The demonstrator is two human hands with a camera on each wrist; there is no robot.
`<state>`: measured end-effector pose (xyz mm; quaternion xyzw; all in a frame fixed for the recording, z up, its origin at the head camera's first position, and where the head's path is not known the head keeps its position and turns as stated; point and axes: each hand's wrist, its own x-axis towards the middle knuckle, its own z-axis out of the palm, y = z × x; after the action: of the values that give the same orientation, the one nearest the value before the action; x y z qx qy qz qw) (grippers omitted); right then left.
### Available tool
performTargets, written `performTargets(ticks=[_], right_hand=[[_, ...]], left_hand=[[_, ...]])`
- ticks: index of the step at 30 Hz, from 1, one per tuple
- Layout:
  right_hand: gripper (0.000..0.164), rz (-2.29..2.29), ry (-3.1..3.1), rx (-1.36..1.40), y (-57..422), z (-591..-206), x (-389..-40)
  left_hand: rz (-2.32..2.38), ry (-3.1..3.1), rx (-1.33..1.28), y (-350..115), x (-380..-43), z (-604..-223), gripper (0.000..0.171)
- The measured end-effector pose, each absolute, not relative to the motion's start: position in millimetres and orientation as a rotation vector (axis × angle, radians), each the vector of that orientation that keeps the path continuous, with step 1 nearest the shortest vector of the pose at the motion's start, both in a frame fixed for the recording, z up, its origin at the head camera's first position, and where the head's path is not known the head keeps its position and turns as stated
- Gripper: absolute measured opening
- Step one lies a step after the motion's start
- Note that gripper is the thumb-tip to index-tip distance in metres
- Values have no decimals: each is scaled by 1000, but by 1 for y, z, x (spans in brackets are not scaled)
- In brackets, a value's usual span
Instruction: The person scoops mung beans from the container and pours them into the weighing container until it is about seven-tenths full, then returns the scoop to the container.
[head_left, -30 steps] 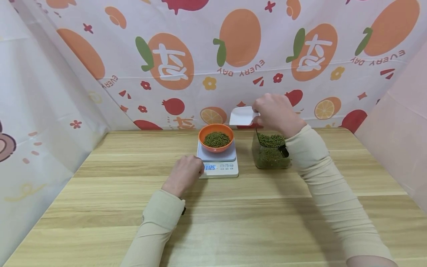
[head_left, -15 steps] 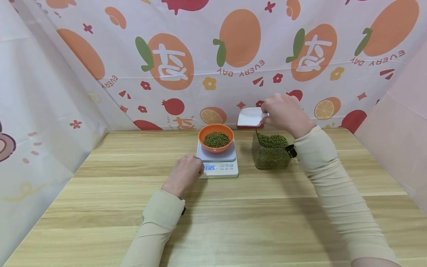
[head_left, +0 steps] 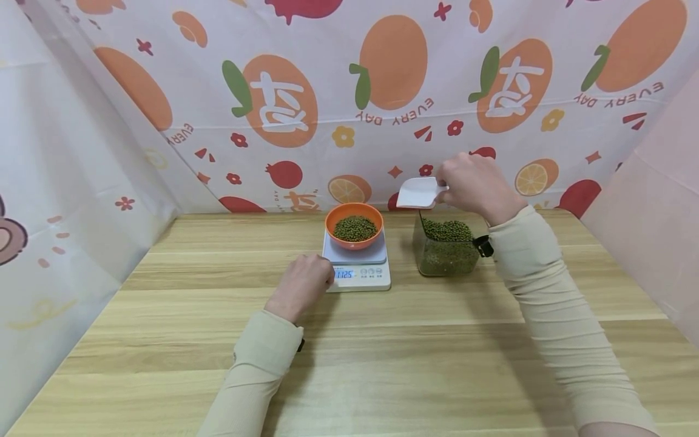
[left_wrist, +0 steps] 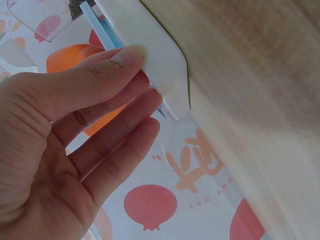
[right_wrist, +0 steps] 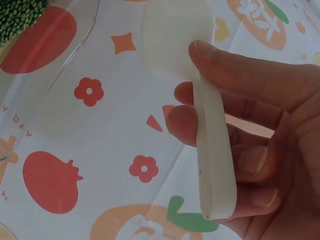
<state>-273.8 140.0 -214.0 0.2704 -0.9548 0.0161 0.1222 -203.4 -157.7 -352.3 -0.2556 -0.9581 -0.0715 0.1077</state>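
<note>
— Right hand (head_left: 474,182)?
— Gripping scoop (head_left: 419,193), one o'clock, near box (head_left: 448,261).
— Left hand (head_left: 306,278)?
— Loose-fingered, apparently touching scale (head_left: 377,281); leaning might skew its reading (head_left: 344,274).
— Bowl (head_left: 354,245)?
— On scale, twelve o'clock.

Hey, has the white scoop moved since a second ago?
Yes: in the head view, the white scoop has shifted right, farther from the unmoved orange bowl.
</note>
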Motion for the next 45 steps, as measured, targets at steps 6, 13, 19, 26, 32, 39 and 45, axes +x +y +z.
performTargets(ticks=[6, 13, 19, 26, 32, 39, 45], right_hand=[[11, 43, -2816, 775, 146, -211, -274], [11, 19, -2867, 761, 150, -207, -274], [13, -1, -2891, 751, 153, -206, -273], [15, -28, -2923, 737, 158, -207, -274], [12, -34, -2937, 735, 162, -208, -275], [13, -51, -2944, 742, 165, -207, -275], [13, -44, -2945, 734, 168, -205, -275]], left_hand=[[-219, -2812, -757, -158, -204, -352, 41], [-209, -2803, -763, -158, -204, -352, 42], [-206, -2815, -753, -158, -205, -352, 42], [-213, -2836, -735, -157, -204, -352, 40], [-219, -2829, -742, -157, -203, -352, 41], [-229, -2846, -734, -157, -204, -353, 42], [-222, -2851, -725, -157, -204, -353, 43]])
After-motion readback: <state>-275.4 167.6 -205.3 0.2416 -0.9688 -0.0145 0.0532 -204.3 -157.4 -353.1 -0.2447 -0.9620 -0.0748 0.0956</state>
